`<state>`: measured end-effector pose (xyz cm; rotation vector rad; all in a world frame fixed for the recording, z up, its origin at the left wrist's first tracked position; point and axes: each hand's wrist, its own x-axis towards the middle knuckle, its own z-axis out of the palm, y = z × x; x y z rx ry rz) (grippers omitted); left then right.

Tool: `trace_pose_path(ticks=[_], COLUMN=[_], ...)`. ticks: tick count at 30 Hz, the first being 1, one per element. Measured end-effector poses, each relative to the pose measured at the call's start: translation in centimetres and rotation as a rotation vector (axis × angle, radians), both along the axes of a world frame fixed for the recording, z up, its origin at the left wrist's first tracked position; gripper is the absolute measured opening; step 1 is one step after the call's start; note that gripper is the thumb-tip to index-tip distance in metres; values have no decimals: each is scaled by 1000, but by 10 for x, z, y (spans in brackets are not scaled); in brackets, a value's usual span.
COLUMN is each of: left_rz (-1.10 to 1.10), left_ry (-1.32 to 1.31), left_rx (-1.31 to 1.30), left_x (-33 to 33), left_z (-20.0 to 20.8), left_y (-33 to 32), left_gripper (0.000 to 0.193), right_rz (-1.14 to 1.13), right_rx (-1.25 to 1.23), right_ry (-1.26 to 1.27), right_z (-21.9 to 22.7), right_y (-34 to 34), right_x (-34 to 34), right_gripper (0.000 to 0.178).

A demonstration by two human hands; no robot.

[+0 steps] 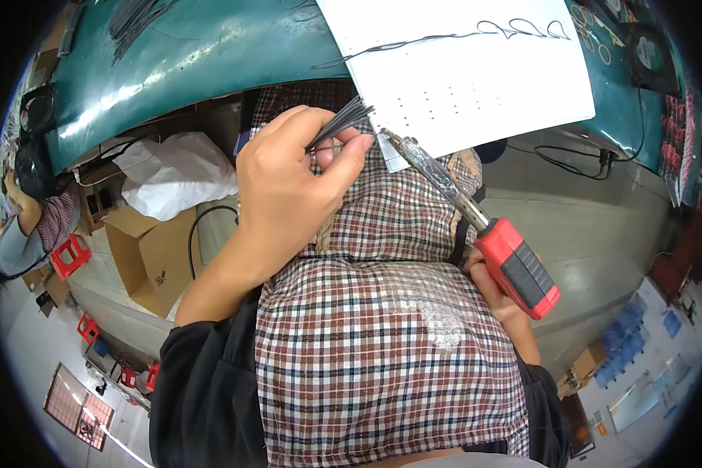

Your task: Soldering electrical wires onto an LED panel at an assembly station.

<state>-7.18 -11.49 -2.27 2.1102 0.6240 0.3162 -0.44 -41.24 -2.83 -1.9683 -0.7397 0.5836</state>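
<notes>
A bundle of thin dark wires (342, 123) is pinched in my left hand (295, 181), its ends fanning out toward the upper right. My right hand (493, 282) is closed round the underside of a red and black soldering gun (516, 265), partly hidden behind its handle. The long, stained metal barrel points up and left. Its tip lies close by the left fingertips and the wire ends; whether it touches them I cannot tell. Just beyond the tip is a white printed sheet (476, 93) that overhangs the table's front edge, with a looped dark wire (429, 39) across it.
More dark wires (136, 22) lie on the green table (210, 54). At the table's right stands a small black fan (649, 54). Below the table on the left are a white plastic bag (175, 175) and an open cardboard box (160, 253). Another person's arm (25, 214) shows far left.
</notes>
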Motion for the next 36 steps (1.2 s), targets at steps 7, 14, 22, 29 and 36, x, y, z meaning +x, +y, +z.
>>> trace_pose_path(ticks=[7,14,22,29,36], left_rz=[0,-5,-62,29,-103], left_ry=[-23,-2,-63,59,-219], left_rx=[-21,19,94,-268,-392], left_x=[3,2,-2,-12,4], left_z=[-3,-7,-7,38,27], left_y=[0,1,1,25,16], left_gripper=[14,14,13,14,14], right_rz=[-75,-56,-93,-167,-210], right_rx=[26,-41,-62,-68,24], right_ry=[61,37,-72,-13,66], right_z=[-5,-9,-4,10,12], right_y=[-1,-11,-13,-5,1], right_x=[-6,-7,-12,-6,-6], right_gripper=[25,22,20,13,16])
